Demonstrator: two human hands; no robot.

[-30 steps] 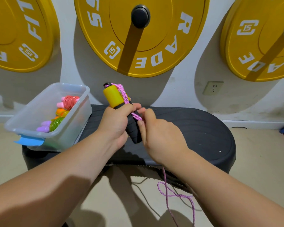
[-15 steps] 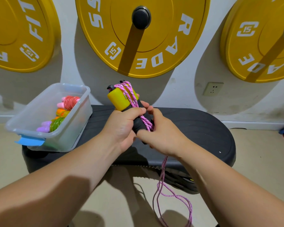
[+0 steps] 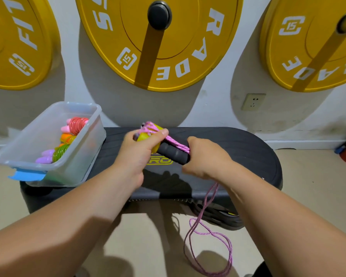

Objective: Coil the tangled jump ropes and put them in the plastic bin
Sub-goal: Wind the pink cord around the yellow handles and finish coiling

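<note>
My left hand (image 3: 137,151) grips the yellow end of a jump rope's yellow and black handles (image 3: 169,151), held almost level above the black platform. Pink rope (image 3: 173,142) runs in several strands along the handles. My right hand (image 3: 205,157) grips the black foam end together with the rope. The loose pink rope (image 3: 209,233) hangs down from that hand in loops over the floor. The clear plastic bin (image 3: 84,144) stands at the left end of the platform. Coiled ropes in red, orange and green (image 3: 65,143) lie inside it.
The black step platform (image 3: 238,154) stands against a white wall. Three big yellow weight plates (image 3: 188,37) hang on pegs above it. A wall socket (image 3: 253,101) is at the right. A blue tape tab (image 3: 26,174) sticks to the bin's near corner. Beige floor lies below.
The handles have tipped from upright to nearly level. My right hand slid along them to the black end with the rope. More rope now lies along the handles.
</note>
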